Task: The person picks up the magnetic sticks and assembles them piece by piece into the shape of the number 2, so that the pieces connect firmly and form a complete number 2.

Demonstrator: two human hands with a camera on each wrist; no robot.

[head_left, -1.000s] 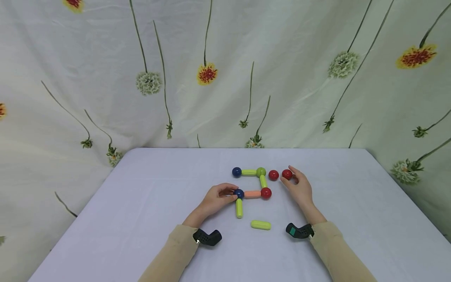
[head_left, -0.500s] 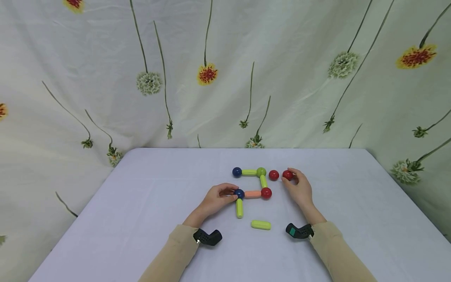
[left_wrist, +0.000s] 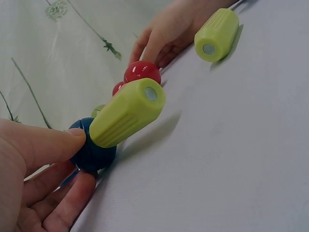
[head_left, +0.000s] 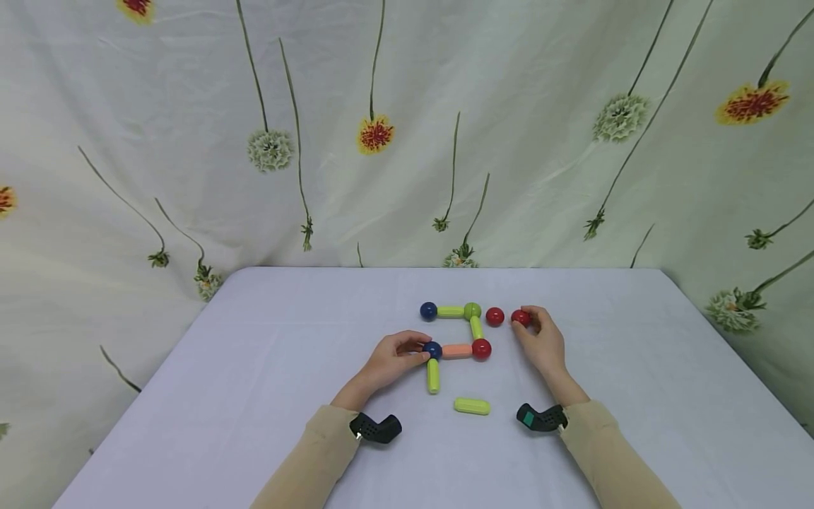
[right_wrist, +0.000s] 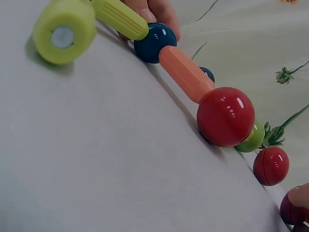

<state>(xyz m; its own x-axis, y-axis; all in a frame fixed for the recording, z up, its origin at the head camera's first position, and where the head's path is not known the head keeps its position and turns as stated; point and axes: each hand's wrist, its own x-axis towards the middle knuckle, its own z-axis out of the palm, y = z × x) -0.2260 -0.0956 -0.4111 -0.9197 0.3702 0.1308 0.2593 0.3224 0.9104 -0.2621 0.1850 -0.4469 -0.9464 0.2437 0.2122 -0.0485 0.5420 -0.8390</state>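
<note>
My left hand pinches a blue ball between thumb and fingers. That ball joins a yellow-green rod, which points toward me, and an orange rod leading to a red ball. From there another yellow-green rod runs back to a green ball, then a rod goes left to a second blue ball. At the right, my right hand pinches a loose red ball on the table. In the right wrist view only its thumb shows.
Another loose red ball lies between the green ball and my right hand. A separate yellow-green rod lies nearer to me, with a metal disc in its end. A white cloth covers the table; a flowered curtain hangs behind.
My right hand's fingers have closed in around the red ball, which has shifted very slightly toward me. The left hand and the joined pieces stay in place.
</note>
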